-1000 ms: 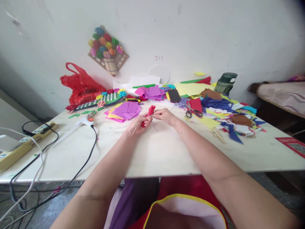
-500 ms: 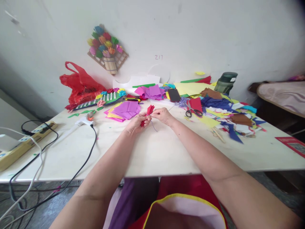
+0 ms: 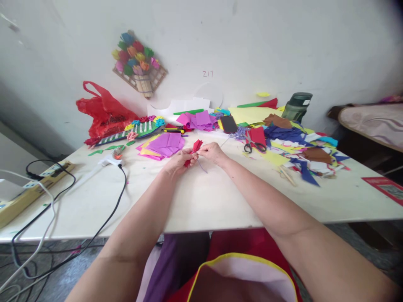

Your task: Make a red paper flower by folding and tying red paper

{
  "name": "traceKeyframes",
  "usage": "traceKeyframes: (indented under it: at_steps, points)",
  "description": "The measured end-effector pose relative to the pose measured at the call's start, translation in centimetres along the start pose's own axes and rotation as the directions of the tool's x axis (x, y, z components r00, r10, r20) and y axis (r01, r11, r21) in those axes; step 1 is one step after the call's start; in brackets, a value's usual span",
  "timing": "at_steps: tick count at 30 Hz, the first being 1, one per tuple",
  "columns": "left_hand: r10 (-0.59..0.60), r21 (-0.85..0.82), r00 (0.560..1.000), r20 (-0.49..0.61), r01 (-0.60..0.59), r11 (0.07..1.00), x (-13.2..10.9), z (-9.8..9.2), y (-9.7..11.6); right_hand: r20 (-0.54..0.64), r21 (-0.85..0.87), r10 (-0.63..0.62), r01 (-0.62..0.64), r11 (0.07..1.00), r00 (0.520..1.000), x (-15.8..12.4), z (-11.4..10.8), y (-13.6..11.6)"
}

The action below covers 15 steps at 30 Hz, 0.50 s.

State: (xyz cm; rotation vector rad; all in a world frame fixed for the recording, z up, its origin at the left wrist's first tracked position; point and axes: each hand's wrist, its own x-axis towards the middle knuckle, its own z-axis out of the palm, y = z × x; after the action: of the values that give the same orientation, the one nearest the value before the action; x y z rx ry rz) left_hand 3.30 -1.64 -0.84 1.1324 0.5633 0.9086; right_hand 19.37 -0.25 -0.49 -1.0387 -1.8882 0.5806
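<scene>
Over the middle of the white table (image 3: 204, 201), my left hand (image 3: 179, 160) is closed round a small folded red paper piece (image 3: 195, 147) that fans out above the fingers. My right hand (image 3: 213, 152) pinches the same red piece at its waist, together with a thin pale purple thread (image 3: 202, 167) that trails down onto the table. Both hands touch each other at the fingertips. A stack of purple and yellow paper squares (image 3: 165, 144) lies just behind my left hand.
Black-handled scissors (image 3: 254, 146) lie behind my right hand, beside a heap of coloured paper scraps (image 3: 302, 147). A red plastic bag (image 3: 105, 113), a glue gun (image 3: 111, 158) with black cable and a power strip (image 3: 34, 186) sit left. A dark phone (image 3: 228, 124) and green bottle (image 3: 297, 107) stand at the back.
Both hands stay together on the red paper piece with only small finger movement. The view has shifted slightly.
</scene>
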Motion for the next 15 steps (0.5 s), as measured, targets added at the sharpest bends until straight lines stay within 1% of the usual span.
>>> traceKeyframes:
  at_steps: [3, 7, 10, 13, 15]
  points:
    - [0.008, 0.055, 1.0, 0.023, -0.01, 0.998, 0.03, -0.25, -0.12, 0.014, -0.027, 0.004, -0.004, 1.0, 1.0, -0.02, 0.16, 0.21]
    - [0.026, 0.078, 1.0, -0.014, -0.025, 0.997, 0.07, -0.25, -0.21, 0.03, -0.008, 0.009, -0.009, 1.0, 1.0, -0.04, 0.26, 0.59]
    - [0.03, 0.067, 0.999, -0.031, -0.028, 0.997, 0.05, -0.1, -0.12, 0.047, 0.034, 0.035, -0.037, 0.999, 0.998, -0.06, 0.18, 0.61]
    - [0.029, 0.051, 0.998, -0.049, -0.026, 0.998, 0.07, -0.17, -0.08, 0.082, 0.123, 0.105, -0.115, 0.986, 0.991, -0.13, 0.07, 0.2]
    - [0.038, 0.054, 0.997, -0.065, -0.034, 0.998, 0.13, -0.32, -0.1, 0.103, 0.236, 0.216, -0.235, 0.943, 0.971, -0.18, 0.07, -0.25]
